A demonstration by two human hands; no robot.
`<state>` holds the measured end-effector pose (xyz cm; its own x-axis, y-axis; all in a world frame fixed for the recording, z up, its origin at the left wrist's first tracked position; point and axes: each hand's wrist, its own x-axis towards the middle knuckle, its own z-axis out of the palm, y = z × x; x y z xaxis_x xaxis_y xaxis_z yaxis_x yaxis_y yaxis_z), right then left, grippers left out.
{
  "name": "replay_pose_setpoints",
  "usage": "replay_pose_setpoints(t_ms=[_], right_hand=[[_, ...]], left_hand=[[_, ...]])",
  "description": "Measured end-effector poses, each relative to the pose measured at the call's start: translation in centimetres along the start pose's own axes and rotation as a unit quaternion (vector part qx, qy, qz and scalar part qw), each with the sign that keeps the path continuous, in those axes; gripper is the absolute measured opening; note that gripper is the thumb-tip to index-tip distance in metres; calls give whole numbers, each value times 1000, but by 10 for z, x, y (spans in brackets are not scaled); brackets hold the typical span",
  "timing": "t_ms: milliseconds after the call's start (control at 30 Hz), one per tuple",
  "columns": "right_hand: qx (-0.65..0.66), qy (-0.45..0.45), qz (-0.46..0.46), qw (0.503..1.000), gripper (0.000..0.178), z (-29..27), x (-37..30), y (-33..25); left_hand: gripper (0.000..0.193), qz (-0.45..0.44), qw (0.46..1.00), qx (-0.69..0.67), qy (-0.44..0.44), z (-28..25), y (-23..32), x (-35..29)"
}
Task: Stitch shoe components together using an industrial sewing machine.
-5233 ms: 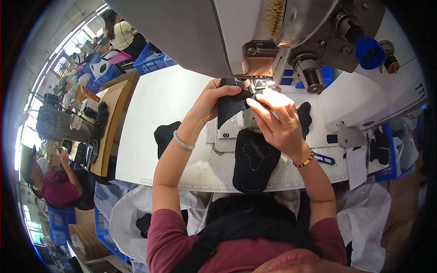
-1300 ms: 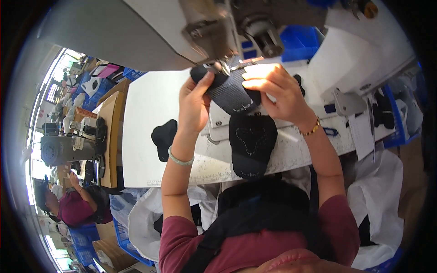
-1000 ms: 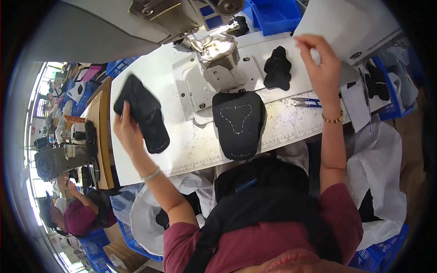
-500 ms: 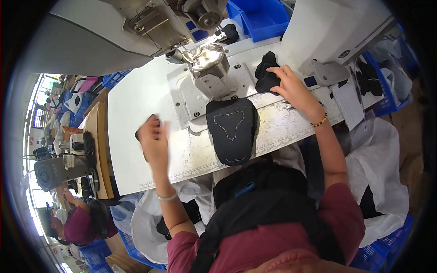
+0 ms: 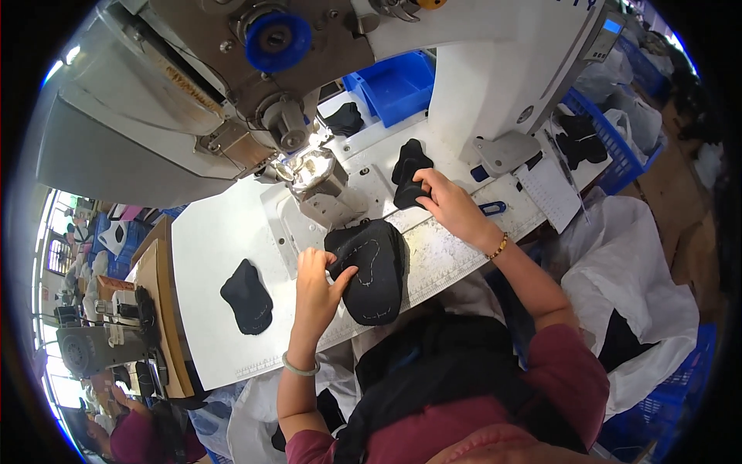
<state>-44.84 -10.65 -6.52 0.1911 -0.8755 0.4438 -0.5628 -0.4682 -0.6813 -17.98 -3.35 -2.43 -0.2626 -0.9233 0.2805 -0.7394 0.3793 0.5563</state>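
Observation:
Before me on the white sewing table (image 5: 202, 220) lies a stack of black padded fabric pieces (image 5: 386, 267), its top piece marked with a pale dashed outline. My left hand (image 5: 315, 286) has thumb and fingers closed on the left edge of that top piece. Farther right, the fingertips and thumb of my right hand (image 5: 456, 207) grip a smaller shaped black piece (image 5: 412, 164) in a small pile; its lower end is partly covered by the fingers. Another black piece (image 5: 247, 298) lies flat by itself on the left. The sewing machine's metal post (image 5: 328, 189) rises just beyond the stack.
The machine head (image 5: 255, 100) overhangs the far left. A blue bin (image 5: 398, 85) stands behind the post, near a black piece (image 5: 344, 118). A blue thread snipper (image 5: 492, 207) and a paper sheet (image 5: 549, 193) lie rightward. A white sack (image 5: 630, 271) hangs at right; a person (image 5: 143, 433) sits lower left.
My left hand has let go of a black piece at the left and moved right to the marked stack. My right hand stays at the small pile. The whole view has shifted.

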Motion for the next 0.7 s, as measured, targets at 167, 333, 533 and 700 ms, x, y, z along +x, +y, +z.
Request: replay_pose_setpoints(t_ms=[167,333,533,700], right_hand=[[178,148,-9,973,11,-11,-4,-44],[470,-52,111,874,21,-11,-15,-111],[341,67,22,938,21,31,-1,-113],[380,93,76,917,19,34,7,-123]], left_hand=[[16,-180,875,-446,63,1,7,-10],[19,-159,727,-638,200,-8,37,7],[30,-143,595,-777,148,-8,54,20],[29,-114,770,-616,121,-6,51,23]])
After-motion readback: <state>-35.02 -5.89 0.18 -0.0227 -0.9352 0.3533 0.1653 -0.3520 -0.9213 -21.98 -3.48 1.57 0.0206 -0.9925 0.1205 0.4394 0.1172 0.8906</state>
